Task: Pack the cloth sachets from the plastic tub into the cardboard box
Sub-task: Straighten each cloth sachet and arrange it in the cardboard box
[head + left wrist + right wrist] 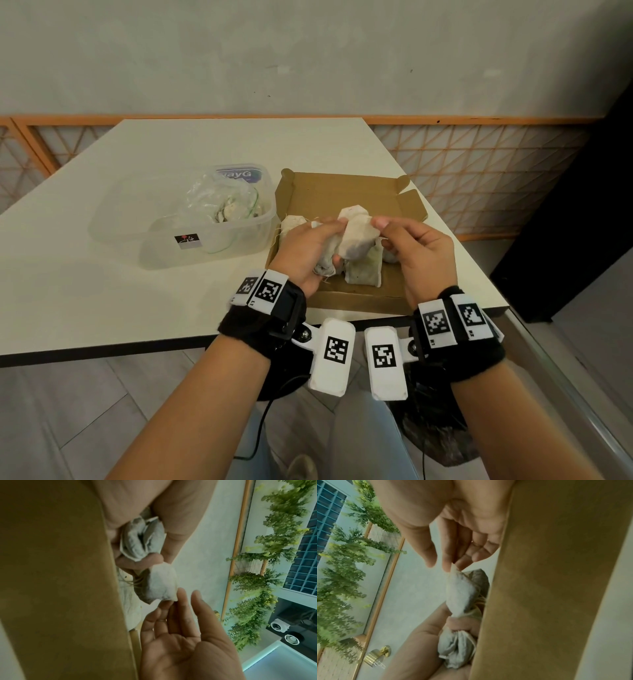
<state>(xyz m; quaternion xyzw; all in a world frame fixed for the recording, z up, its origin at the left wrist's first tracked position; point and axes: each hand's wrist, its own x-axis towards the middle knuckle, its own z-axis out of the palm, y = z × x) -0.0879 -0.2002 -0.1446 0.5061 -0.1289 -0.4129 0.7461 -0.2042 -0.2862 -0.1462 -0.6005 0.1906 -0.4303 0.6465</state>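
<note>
At frame centre, our left hand (305,248) clutches bunched sachets (325,263) while our right hand (416,253) pinches one sachet (358,236); we should peel it free gently, then lay it flat in the cardboard box (342,192).

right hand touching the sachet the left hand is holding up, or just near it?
Touching. In the right wrist view the right hand's fingers pinch the top corner of the sachet; the left hand grips its other end.

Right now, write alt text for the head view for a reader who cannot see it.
Over an open cardboard box, the left hand grips a bunch of cloth sachets while the right hand pinches the corner of one sachet. More sachets lie in the box; a clear plastic tub stands to its left on a white table.
</note>
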